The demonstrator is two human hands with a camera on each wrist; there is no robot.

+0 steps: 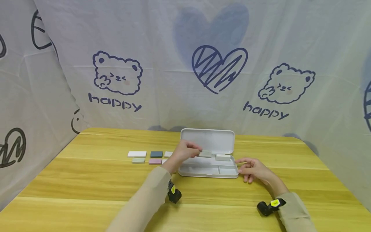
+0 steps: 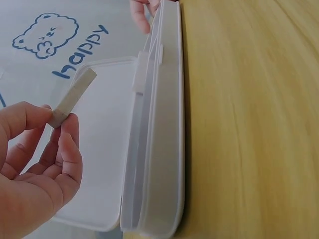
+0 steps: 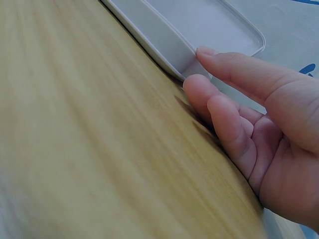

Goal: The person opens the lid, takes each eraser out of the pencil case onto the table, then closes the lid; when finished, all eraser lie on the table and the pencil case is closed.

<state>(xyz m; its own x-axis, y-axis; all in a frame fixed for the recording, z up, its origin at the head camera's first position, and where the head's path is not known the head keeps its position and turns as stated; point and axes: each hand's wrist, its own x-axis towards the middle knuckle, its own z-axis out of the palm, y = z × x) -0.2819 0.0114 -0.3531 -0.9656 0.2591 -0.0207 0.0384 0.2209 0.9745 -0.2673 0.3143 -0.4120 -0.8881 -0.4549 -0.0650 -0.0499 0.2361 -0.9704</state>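
Note:
My left hand (image 1: 185,153) pinches a flat grey-beige rectangular block (image 2: 74,97) by one end, between thumb and fingers. It holds the block above a white hinged case (image 1: 198,170), whose lid (image 1: 207,140) stands raised at the back. A white block (image 1: 223,157) sits in the case's rear part, toward the right. Dividers split the case's front part into a longer and a shorter compartment. At the case's right end rests my right hand (image 1: 255,170), fingers loosely bent, fingertips at the corner (image 3: 187,74) and holding nothing.
Left of the case, several blocks lie on the wooden table (image 1: 87,187): white (image 1: 137,154), dark blue (image 1: 156,154), pale green (image 1: 138,160) and pink (image 1: 155,161). My left arm partly hides others. A printed cloth (image 1: 162,64) hangs behind the table.

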